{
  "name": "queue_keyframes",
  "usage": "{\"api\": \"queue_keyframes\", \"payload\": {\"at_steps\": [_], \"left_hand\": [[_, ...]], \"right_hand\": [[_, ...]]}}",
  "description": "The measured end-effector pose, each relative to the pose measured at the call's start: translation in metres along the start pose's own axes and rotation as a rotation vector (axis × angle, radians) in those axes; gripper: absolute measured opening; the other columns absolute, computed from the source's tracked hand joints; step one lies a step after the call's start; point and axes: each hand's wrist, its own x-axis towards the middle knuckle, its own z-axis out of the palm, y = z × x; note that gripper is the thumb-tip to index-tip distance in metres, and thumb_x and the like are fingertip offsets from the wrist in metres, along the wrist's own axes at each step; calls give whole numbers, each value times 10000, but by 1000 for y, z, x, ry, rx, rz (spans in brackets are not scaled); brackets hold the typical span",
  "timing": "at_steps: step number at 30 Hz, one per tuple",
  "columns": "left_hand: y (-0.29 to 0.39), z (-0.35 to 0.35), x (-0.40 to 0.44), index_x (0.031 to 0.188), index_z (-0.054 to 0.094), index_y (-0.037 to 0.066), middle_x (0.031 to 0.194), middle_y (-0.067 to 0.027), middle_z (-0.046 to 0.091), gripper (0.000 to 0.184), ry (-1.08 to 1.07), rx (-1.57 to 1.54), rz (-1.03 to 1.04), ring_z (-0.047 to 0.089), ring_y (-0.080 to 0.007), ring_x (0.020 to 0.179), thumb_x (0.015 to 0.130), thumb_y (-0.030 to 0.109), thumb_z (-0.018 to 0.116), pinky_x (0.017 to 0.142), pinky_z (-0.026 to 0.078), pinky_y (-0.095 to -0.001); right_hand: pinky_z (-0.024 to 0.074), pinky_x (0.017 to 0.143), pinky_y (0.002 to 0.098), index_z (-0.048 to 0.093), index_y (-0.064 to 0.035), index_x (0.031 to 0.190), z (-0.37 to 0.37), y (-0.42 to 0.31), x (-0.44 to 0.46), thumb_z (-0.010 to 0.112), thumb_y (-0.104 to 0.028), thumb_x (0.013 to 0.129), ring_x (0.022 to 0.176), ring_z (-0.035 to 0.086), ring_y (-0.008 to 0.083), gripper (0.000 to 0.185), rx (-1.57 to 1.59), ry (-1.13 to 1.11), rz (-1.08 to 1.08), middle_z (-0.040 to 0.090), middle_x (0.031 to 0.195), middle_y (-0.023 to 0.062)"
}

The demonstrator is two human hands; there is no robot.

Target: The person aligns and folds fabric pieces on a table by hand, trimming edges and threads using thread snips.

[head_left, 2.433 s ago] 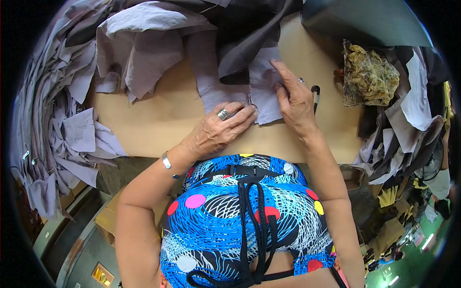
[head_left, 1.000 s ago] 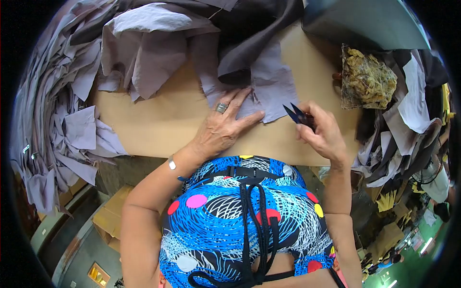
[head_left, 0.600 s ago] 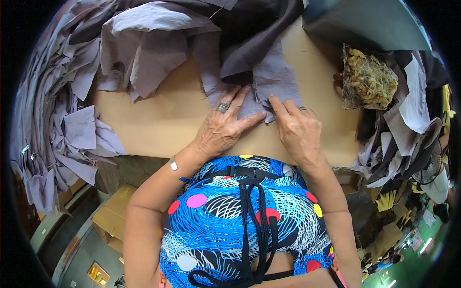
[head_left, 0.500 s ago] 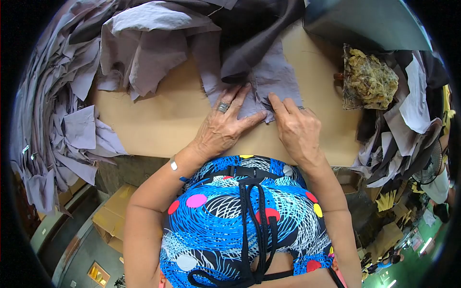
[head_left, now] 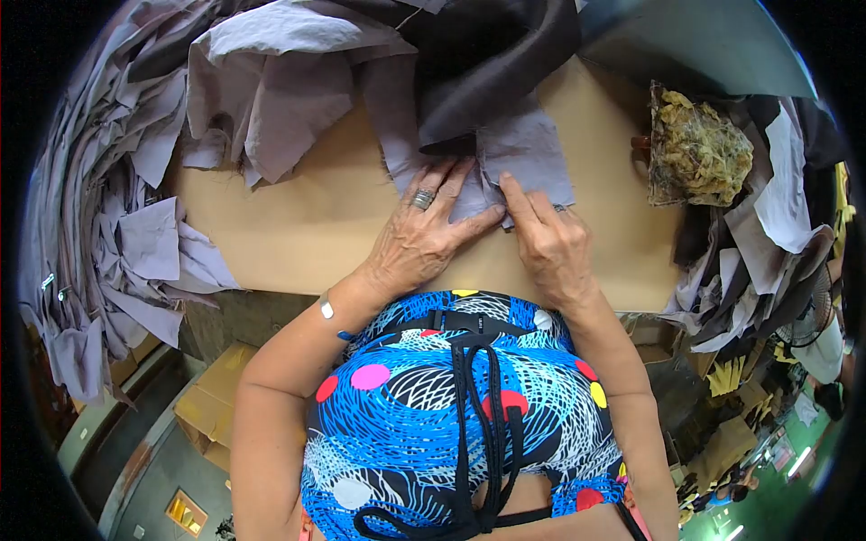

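Note:
My left hand [head_left: 417, 230] lies with fingers spread, pressing a grey-mauve cloth [head_left: 532, 149] onto the table. Beside it, my right hand [head_left: 552, 239] is curled at the cloth's lower edge, index finger pointing at the seam near my left thumb. The small dark snips it holds are almost wholly hidden beneath the fingers. A dark cloth [head_left: 478, 77] overlaps the top of the lighter piece, just above my left fingertips.
Grey cloth is heaped along the left side [head_left: 149, 239] of the tan table [head_left: 298, 234]. At the right are a block covered with yellowish fibres [head_left: 702, 149], more cloth scraps [head_left: 785, 180] and a grey-blue panel [head_left: 704, 45]. Cardboard boxes [head_left: 216, 392] stand below.
My right hand picked up the snips and brought them from the right to the seam, then shifted slightly left. My left hand slid up the cloth and spread its fingers.

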Motion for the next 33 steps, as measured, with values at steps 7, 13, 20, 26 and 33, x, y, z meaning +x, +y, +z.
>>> {"api": "queue_keyframes", "payload": {"at_steps": [7,13,20,26,33], "left_hand": [[3,-5,13,1090,655,158,1299,-150,515,354,95,-35,45,506,-323,1133,743,97,614,977,419,-441],[-17,-26,71,1063,639,197,1249,-77,568,316,91,219,48,538,-261,1062,757,121,624,755,455,-400],[-112,-61,145,1027,679,169,1103,-36,629,258,319,694,172,589,-254,1036,809,230,554,1022,318,-533],[-156,-86,164,922,599,152,952,-12,645,109,361,807,192,628,-173,876,835,198,553,912,410,-357],[-158,-73,183,879,606,131,808,-42,659,241,371,763,-63,638,-233,719,925,349,513,798,441,-374]], "right_hand": [[488,576,318,566,-85,1215,9,20,8,594,-91,831,584,583,224,385,120,202,114,598,849,71],[475,580,296,581,-87,1193,15,22,7,591,-95,832,582,573,195,362,-40,208,83,622,913,43],[469,534,292,580,-91,1215,24,25,2,573,-77,795,519,539,164,420,-60,211,61,636,996,39],[468,531,304,564,-84,1238,22,26,3,546,-77,787,502,524,173,451,-25,189,61,629,1011,53],[465,528,319,557,-75,1242,21,25,4,552,-69,777,501,522,183,465,19,189,78,624,986,57]]}}
